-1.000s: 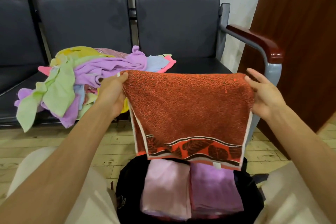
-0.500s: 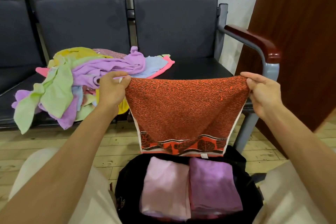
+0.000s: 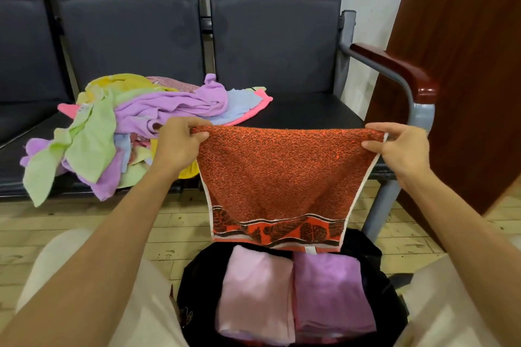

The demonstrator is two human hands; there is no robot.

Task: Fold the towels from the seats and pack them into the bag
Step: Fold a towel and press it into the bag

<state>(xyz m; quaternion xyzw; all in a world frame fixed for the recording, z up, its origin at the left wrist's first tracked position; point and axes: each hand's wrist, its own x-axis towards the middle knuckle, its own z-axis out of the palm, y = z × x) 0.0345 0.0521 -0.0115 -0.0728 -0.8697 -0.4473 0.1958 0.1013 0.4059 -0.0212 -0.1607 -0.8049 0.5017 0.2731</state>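
An orange-red terry towel with a dark leaf border hangs folded in the air in front of me. My left hand pinches its top left corner and my right hand pinches its top right corner. Below it a black bag stands open on the floor between my knees. Inside lie a folded pink towel and a folded purple towel side by side. A heap of loose towels in green, purple, yellow, blue and pink covers the middle seat at the left.
A row of dark padded seats runs across the back. Its metal armrest with a red-brown wooden top stands at the right. A brown wooden panel leans against the wall beyond it. Pale wooden floor lies below.
The towel's lower edge has risen from over the bag, so the folded pink and purple towels show fully. Both hands now pinch the top corners more tightly.
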